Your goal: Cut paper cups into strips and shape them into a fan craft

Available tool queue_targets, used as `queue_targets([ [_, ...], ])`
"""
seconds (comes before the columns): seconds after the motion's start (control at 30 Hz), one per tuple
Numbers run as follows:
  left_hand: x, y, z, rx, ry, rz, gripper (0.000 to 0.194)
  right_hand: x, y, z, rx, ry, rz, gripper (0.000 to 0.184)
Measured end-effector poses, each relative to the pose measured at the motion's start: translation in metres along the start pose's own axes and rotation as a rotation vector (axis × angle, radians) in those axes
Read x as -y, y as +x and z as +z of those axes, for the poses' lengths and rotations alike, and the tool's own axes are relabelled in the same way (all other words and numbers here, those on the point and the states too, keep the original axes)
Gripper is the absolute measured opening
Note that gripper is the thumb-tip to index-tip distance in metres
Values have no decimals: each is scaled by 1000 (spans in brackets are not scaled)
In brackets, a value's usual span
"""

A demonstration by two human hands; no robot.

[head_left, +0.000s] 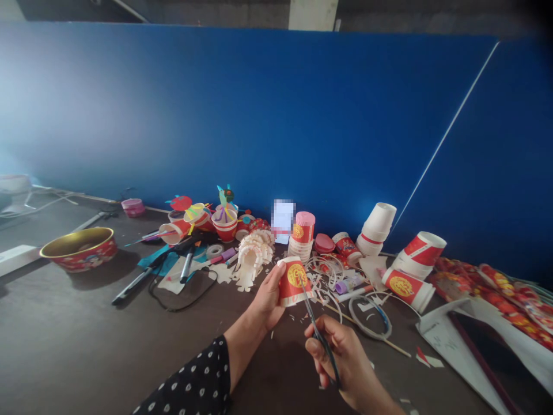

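My left hand (268,294) grips a red paper cup (294,282) with a gold round emblem, its open end turned toward my right. My right hand (334,360) holds a pair of dark-handled scissors (322,340) by the grip, with the blades pointing up to the cup's lower edge. The blade tips touch the cup near that edge. Curled paper strips (322,282) lie on the dark table (86,340) just beyond my hands. A cut cup with a fringed, splayed wall (253,253) stands to the left of the held cup.
Decorated paper-cup crafts (224,222) and stacked red and white cups (415,256) crowd the table's back edge against a blue wall (259,115). Marker pens (185,262), a tape roll (215,251) and a gold-lined red bowl (80,248) stand left. Patterned red paper (505,300) lies right.
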State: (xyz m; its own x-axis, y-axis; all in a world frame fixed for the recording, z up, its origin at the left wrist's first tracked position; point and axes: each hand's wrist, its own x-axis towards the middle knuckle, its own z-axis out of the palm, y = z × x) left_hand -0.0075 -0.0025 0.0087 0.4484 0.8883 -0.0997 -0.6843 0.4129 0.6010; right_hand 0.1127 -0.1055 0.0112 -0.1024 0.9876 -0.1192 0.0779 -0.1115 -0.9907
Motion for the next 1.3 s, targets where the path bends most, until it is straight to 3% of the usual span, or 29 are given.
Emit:
queue_targets([
  [0.53, -1, 1, -1, -7, -11, -22, 50, 1, 1, 3, -26, 2, 3, 51],
  [0.77, 1, 3, -2, 14, 12, 112, 61, 1, -1, 3, -24, -24, 9, 52],
  [1.07, 4, 5, -5, 74, 61, 158, 38, -2, 3, 1, -14, 52, 33, 51],
  [1.3, 6, 0, -1, 57, 56, 155, 31, -2, 2, 1, -22, 37, 31, 52],
])
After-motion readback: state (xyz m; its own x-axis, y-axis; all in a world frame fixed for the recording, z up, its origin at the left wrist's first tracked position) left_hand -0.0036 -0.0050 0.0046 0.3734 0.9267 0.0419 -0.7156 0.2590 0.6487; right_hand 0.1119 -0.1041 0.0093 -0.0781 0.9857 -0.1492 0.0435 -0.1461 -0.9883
